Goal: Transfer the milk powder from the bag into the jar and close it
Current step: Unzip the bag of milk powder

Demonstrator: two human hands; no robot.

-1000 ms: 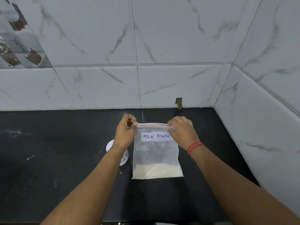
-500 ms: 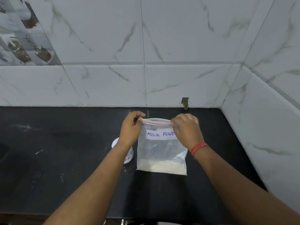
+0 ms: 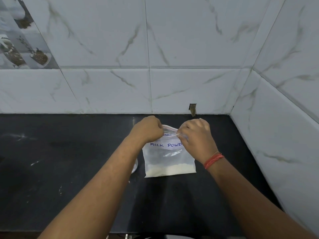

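Bare counter (image 3: 51, 169) left — wall (image 3: 284, 135) right

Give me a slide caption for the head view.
Left hand and right hand pull open the zip-lock milk powder bag on the black counter.

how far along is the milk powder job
Early. Nothing is done yet: the powder sits in the bottom of the bag. In hand: the left hand and right hand pinch the bag's zip top, pulling it open. Left: pouring into the jar, mostly hidden behind the left arm, then closing it.
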